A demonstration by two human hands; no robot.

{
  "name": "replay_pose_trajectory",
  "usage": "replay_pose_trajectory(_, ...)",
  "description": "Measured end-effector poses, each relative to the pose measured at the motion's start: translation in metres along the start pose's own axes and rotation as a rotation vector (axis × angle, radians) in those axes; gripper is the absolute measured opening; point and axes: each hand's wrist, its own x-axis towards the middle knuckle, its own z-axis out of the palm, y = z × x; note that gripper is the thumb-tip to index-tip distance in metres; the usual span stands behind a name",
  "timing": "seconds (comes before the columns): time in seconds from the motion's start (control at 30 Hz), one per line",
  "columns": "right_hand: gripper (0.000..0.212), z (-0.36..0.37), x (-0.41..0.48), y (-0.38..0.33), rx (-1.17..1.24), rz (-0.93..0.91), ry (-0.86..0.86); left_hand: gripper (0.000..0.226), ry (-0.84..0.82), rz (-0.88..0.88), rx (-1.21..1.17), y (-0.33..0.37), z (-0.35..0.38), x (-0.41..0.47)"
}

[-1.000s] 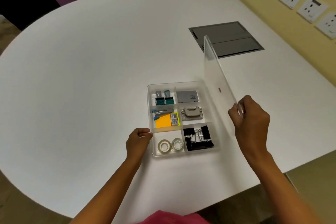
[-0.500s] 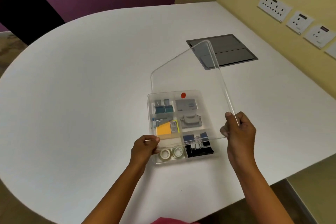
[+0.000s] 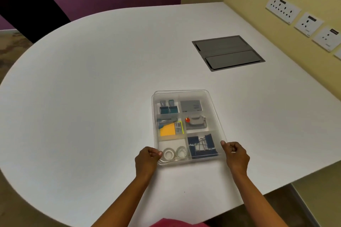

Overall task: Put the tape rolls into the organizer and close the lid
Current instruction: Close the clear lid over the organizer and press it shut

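Observation:
The clear plastic organizer [image 3: 212, 105] sits on the white table near its front edge, and its clear lid [image 3: 184, 94] lies flat on top. Two clear tape rolls [image 3: 175, 153] lie side by side in the near-left compartment, seen through the lid. My left hand [image 3: 147, 158] is curled at the organizer's near-left corner, thumb touching the lid edge. My right hand [image 3: 235, 155] is curled at the near-right corner, thumb against the lid edge.
Other compartments hold black binder clips [image 3: 202, 146], an orange sticky pad [image 3: 168, 129], a grey punch [image 3: 196, 122] and teal clips [image 3: 168, 109]. A grey cable hatch [image 3: 227, 52] is set in the table far right. Wall sockets [image 3: 283, 8] line the yellow wall.
The lid went from upright in my right hand, tilted down with both hands, to lying flat on the organizer. Both hands now rest at the near corners.

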Motion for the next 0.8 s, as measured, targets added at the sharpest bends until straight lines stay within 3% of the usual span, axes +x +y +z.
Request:
replay_pose_trajectory(0.2, 0.029, 0.011, -0.001, 0.0, -0.044, 0.021, 0.042, 0.016, 0.117, 0.066, 0.146, 0.004, 0.002, -0.004)
replay_pose_trajectory(0.4, 0.028, 0.013, 0.001, 0.004, -0.029, 0.088, -0.007, 0.02, 0.132, 0.125, 0.265, 0.002, 0.001, -0.006)
replay_pose_trajectory(0.57, 0.02, 0.003, 0.013, 0.006, -0.038, 0.159, -0.104, 0.015, 0.017, -0.02, 0.052, -0.004, -0.001, -0.007)
replay_pose_trajectory(0.8, 0.007, -0.02, 0.029, 0.012, 0.191, 0.41, -0.368, 0.021, -0.093, -0.197, -0.165, -0.01, -0.006, -0.003)
